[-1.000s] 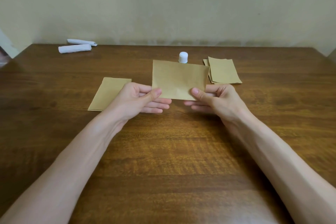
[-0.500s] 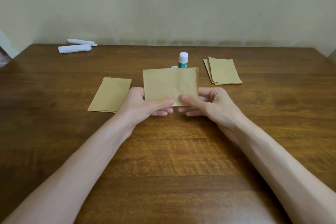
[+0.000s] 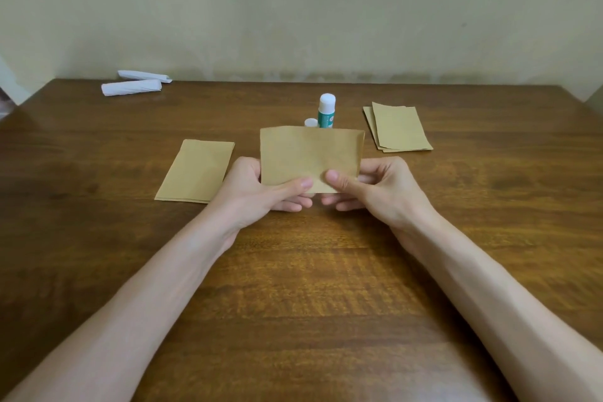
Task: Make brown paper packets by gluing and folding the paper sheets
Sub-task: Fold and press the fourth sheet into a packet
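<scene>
I pinch the brown sheet (image 3: 310,153) by its near edge with left hand (image 3: 261,188) and right hand (image 3: 375,186), thumbs on top, over the tabletop's (image 3: 310,271) middle. Uneven pressure could skew the fold, I judge; pushed farther, the sheet could topple the upright glue stick (image 3: 326,109) just behind

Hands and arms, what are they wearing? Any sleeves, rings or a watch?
Nothing at all that shows. The left arm and right arm are bare to the picture's edge, no sleeve in sight. Neither wrist has a watch or bracelet. The left hand and right hand show no rings or gloves; the thumbnails look short and unpainted.
</scene>
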Tool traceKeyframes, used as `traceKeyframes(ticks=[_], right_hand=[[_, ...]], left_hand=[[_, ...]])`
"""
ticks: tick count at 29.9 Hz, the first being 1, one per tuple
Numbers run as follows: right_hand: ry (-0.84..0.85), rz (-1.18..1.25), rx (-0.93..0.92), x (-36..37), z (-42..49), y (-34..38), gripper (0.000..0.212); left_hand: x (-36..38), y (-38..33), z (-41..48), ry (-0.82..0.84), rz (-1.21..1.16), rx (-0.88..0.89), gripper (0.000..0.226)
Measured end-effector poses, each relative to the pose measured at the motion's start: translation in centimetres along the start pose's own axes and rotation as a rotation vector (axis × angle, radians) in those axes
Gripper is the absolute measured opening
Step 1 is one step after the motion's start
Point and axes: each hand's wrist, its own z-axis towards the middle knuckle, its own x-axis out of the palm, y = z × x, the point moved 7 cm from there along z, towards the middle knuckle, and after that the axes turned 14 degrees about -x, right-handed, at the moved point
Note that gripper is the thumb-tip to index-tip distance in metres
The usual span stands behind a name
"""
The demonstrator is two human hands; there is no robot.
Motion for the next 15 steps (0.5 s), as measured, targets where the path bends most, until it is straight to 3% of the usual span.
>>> traceKeyframes(ticks=[3, 7, 15], right_hand=[[-0.003, 0.014, 0.040, -0.2, 0.0, -0.1, 0.023], [0.041, 0.016, 0.067, -0.1, -0.1, 0.1, 0.026], [-0.055, -0.043, 0.081, -1.3, 0.0, -0.1, 0.021]], left_hand=[[-0.5, -0.4, 0.0, -0.039, -0.042, 0.008, 0.038], [-2.0, -0.7, -0.1, -0.159, -0.100, 0.057, 0.024], [-1.5, -1.0, -0.3, -0.094, -0.063, 0.030, 0.029]])
